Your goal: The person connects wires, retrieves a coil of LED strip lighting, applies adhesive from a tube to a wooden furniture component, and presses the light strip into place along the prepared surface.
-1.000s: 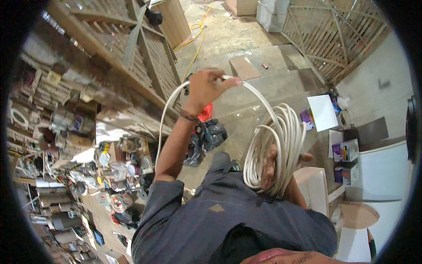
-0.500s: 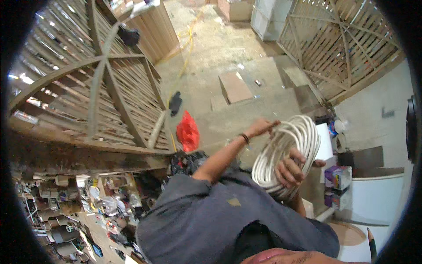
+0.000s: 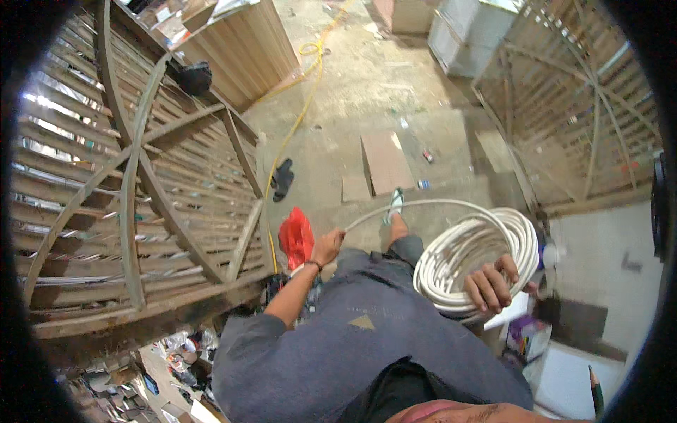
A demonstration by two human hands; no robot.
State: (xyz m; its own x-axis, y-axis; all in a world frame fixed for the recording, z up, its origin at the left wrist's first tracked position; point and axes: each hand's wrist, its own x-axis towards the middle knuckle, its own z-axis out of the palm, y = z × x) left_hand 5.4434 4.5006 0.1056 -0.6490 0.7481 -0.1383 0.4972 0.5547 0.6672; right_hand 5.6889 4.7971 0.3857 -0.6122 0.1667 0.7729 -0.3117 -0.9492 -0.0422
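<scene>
White cable coil (image 3: 471,262) hung gripped in the person's right hand (image 3: 488,285) at hip level, while the left hand (image 3: 328,246) was closed on the free run (image 3: 430,204), so winding appeared underway, the next loop needing that run drawn across.

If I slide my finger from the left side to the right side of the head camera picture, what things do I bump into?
Wooden slat gate → black sandal → red bag → left hand gripping the white cable → cardboard sheet → white cable coil → right hand holding the coil.
</scene>
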